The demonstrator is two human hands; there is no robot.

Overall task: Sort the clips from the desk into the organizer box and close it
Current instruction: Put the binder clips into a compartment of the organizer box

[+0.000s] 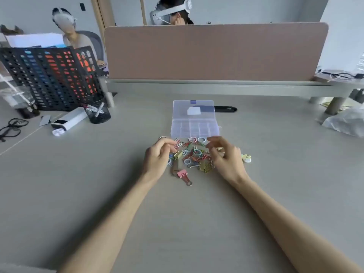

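A clear plastic organizer box [194, 129] stands open in the middle of the desk, its lid [193, 109] tilted up at the back and its compartments looking empty. Just in front of it lies a heap of coloured clips [192, 154]: paper clips, round rings, gold binder clips and a pink binder clip [182, 173]. My left hand [157, 157] rests at the heap's left edge, fingers curled and pinching a pink paper clip [178, 144]. My right hand [226, 158] hovers over the heap's right side, blurred, with fingers bent and apart.
A small pale yellow figure [246, 158] lies right of my right hand. At the left stand a black mesh pen cup [97, 112], a white device [68, 121], glasses [11, 128] and a black perforated file rack [49, 77]. A pink divider [212, 52] closes the back; a plastic bag [346, 121] lies at right.
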